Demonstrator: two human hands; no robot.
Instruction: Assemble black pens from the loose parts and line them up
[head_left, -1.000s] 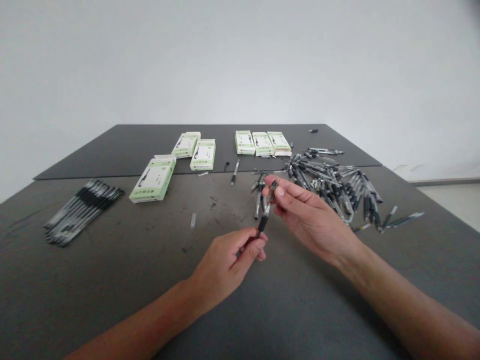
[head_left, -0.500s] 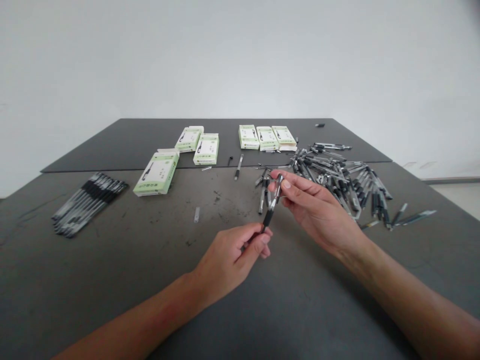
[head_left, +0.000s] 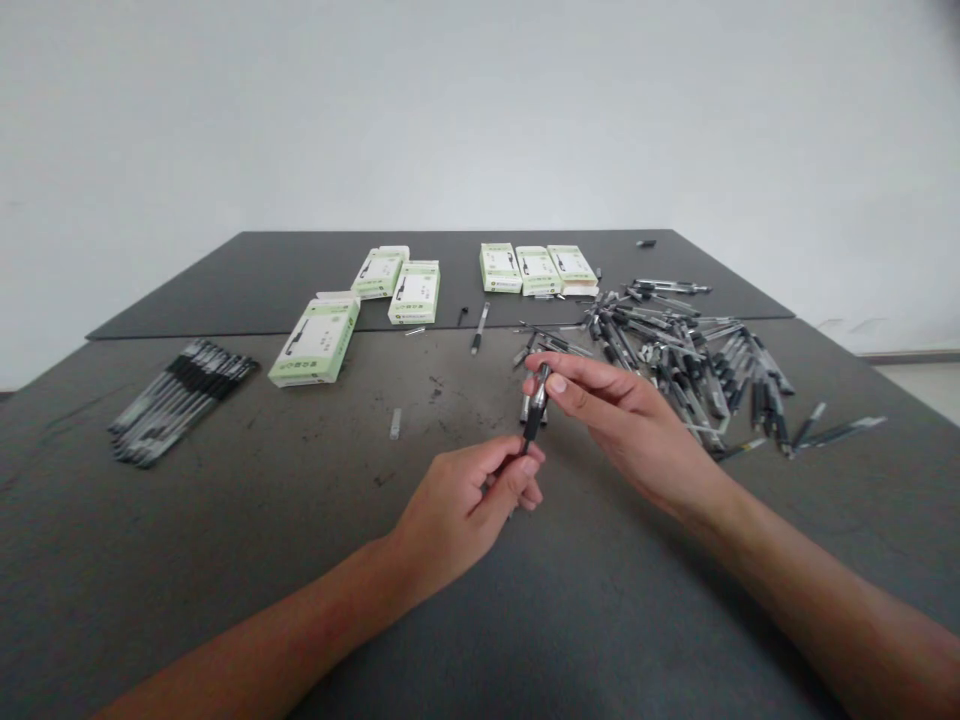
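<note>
A gel pen (head_left: pixel 532 422) with a black rubber grip slants upward between my two hands above the table. My left hand (head_left: pixel 463 505) is closed round its lower end, and the fingers hide that part of the barrel. At the upper end, the thumb and fingertips of my right hand (head_left: pixel 630 422) pinch a clear pen cap (head_left: pixel 541 378). The cap sits at the end of the black grip; how far it covers the tip is hard to tell. Behind my right hand lies a large heap of loose pens and pen parts (head_left: pixel 679 355).
On the left, several pens (head_left: pixel 184 400) lie side by side in a row. Green-and-white pen boxes (head_left: pixel 319 340) stand farther back in two groups. A clear cap (head_left: pixel 395 424), a single pen (head_left: pixel 480 328) and small parts lie scattered on the dark table (head_left: pixel 300 520).
My right hand has moved down and left, toward my left hand. The clear cap is now closer to the black grip, and less clear length shows between the hands.
</note>
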